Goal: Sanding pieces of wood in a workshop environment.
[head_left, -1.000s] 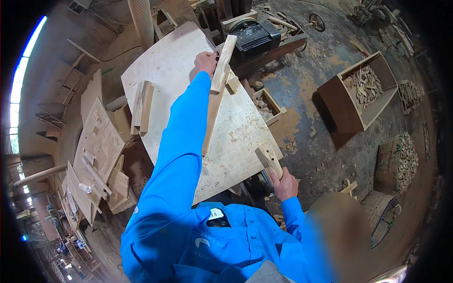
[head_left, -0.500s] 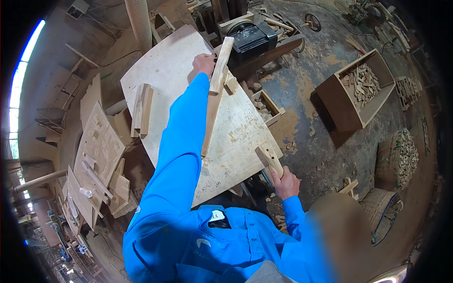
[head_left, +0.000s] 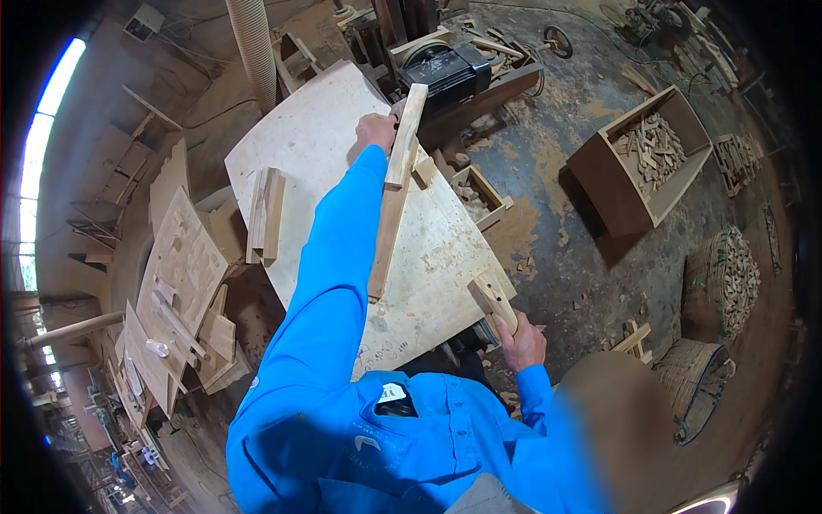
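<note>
My left hand (head_left: 375, 131) reaches out to the far part of a pale wooden worktable (head_left: 295, 120). Its fingers are curled beside a light wooden strip (head_left: 409, 128); what they grip is hidden. The strip lies along a longer brown wooden bar (head_left: 390, 236), with a small wooden block (head_left: 424, 171) against its right side. My right hand (head_left: 522, 344) is closed around the lower end of a short pale wooden piece (head_left: 491, 298) with dark holes, at the table's near right corner. Two narrow wooden bars (head_left: 266, 214) lie side by side at the table's left edge.
A machine with a black motor (head_left: 445, 73) stands beyond the table, near a ribbed hose (head_left: 251, 51). To the right are an open wooden box of offcuts (head_left: 591, 184), a full basket (head_left: 723, 287) and another basket (head_left: 685, 377). Wooden sheets (head_left: 184, 244) lean at the left.
The whole view has shifted slightly, so the table and things on it sit a little lower. Both hands keep nearly the same places against the wood.
</note>
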Demonstrator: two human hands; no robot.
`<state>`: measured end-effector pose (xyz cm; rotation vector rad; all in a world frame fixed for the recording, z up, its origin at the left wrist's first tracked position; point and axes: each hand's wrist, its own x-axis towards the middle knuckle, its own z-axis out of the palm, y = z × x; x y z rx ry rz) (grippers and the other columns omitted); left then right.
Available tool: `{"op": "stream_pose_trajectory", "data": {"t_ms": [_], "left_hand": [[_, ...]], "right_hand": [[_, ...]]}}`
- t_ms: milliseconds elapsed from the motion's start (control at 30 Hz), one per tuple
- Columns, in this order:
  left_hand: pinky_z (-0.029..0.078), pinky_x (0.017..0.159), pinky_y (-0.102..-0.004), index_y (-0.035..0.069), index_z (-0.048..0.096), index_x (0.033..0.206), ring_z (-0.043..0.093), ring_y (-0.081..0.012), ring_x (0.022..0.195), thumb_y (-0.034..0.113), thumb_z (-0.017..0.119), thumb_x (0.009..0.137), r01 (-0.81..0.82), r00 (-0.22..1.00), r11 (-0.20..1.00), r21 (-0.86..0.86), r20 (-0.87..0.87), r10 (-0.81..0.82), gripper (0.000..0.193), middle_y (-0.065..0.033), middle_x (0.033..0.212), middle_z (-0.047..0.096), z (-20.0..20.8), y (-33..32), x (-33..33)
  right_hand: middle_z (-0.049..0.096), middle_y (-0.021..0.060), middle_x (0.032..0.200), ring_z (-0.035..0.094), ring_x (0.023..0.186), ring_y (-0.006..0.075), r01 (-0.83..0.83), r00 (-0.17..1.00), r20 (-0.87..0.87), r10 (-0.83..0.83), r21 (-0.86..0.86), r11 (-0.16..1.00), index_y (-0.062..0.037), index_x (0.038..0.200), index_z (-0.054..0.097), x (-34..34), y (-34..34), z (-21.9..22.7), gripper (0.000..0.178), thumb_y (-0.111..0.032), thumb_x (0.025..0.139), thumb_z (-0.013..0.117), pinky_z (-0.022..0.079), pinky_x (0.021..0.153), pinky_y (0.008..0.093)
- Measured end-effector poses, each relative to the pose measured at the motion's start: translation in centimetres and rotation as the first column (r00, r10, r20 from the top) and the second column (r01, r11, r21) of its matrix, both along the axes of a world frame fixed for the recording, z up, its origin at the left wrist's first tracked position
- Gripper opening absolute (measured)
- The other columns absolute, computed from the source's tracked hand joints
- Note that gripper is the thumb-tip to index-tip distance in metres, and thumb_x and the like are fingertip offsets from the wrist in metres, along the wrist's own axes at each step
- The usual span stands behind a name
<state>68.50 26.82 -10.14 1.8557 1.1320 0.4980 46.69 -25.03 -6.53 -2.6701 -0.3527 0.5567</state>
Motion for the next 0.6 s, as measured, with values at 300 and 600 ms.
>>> {"op": "stream_pose_trajectory", "data": {"t_ms": [300,600], "left_hand": [[0.059,0.085,-0.0443,0.003,0.081,0.091,0.076,-0.0339,0.089,0.028,0.077,0.085,-0.007,1.000,0.949,0.314,0.016,0.002,0.026,-0.0195,0.092,0.079,2.6,-1.0,-5.2],[0.055,0.068,-0.0268,-0.003,0.078,0.095,0.067,-0.0101,0.072,0.017,0.074,0.096,0.444,0.869,0.883,-0.150,0.311,-0.384,0.020,-0.0052,0.082,0.076,9.7,-8.5,-15.0]], "right_hand": [[0.073,0.0296,0.098,0.072,0.091,0.0482,0.061,0.994,-0.092,-0.057,0.042,0.997,-0.0008,0.104,0.069,0.1,-0.1,1.6,0.057,-0.057,0.096,0.067,0.055,0.079,0.0575],[0.056,0.0161,0.152,0.051,0.142,0.0397,-0.537,0.652,0.717,0.245,0.209,0.817,-0.0104,0.147,0.059,9.6,10.0,8.7,0.067,-0.027,0.087,0.084,0.041,0.117,0.0492]]}}
